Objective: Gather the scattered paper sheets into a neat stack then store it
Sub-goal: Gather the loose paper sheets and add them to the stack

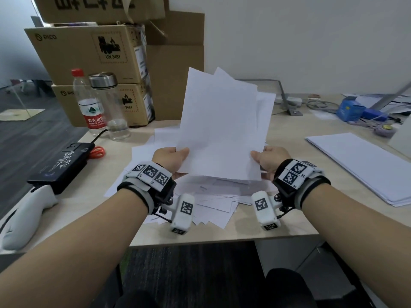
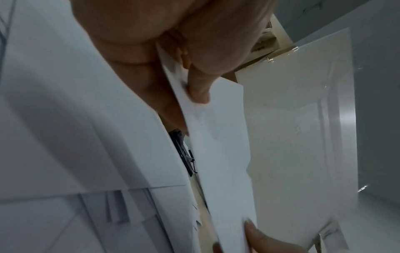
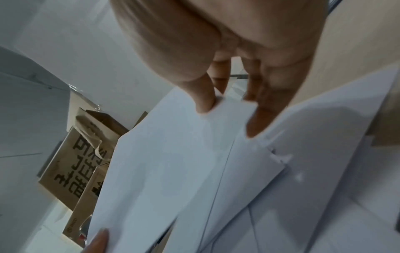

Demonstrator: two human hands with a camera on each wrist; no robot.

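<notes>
A loose bundle of white paper sheets [image 1: 220, 125] stands nearly upright over the desk, its top corners fanned apart. My left hand [image 1: 171, 158] pinches its lower left edge, thumb in front, and my right hand [image 1: 270, 157] pinches the lower right edge. In the left wrist view the bundle of sheets [image 2: 218, 145] sits between thumb and fingers; the right wrist view shows the bundle [image 3: 173, 162] pinched the same way. More scattered sheets [image 1: 211, 203] lie flat on the desk beneath and around the hands. A neat stack of paper [image 1: 364, 165] lies at the right.
Cardboard boxes [image 1: 89, 58] stand at the back left, with a plastic water bottle [image 1: 89, 103] and a clear flask [image 1: 111, 105] in front. A black box [image 1: 62, 165] and red scissors [image 1: 96, 152] lie left. Cables and a blue box [image 1: 349, 111] sit back right. The desk edge [image 1: 222, 238] is close.
</notes>
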